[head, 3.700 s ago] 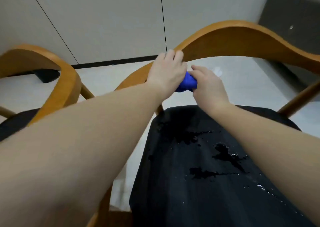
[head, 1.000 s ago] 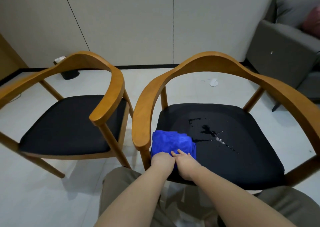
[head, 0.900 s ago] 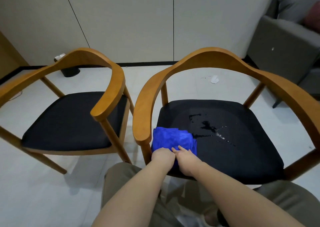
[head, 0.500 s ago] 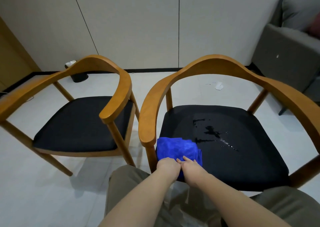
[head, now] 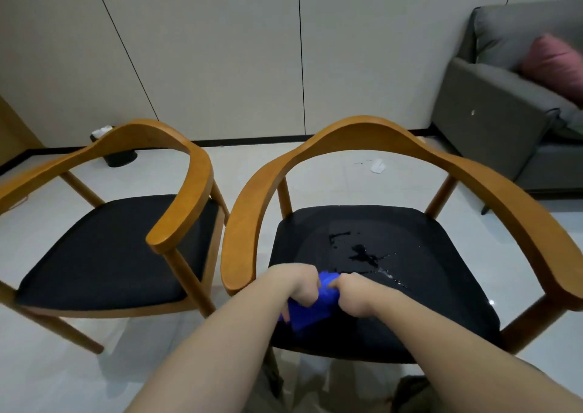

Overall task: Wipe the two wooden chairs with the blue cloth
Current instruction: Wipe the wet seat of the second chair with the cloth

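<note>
Seat [head: 426,302]: left hand [head: 301,289], right hand [head: 355,296] seemingly twist cloth [head: 321,307].

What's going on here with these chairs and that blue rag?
A person is busy with two wooden chairs. The left hand and the right hand both grip a bunched blue cloth at the front left corner of the right chair's black seat. A wet spill glistens mid-seat, not yet wiped. The left chair stands close beside it, with no hand on it.

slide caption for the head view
Left hand and right hand grip a blue cloth at the wet seat of a wooden chair; second chair alongside.
</note>
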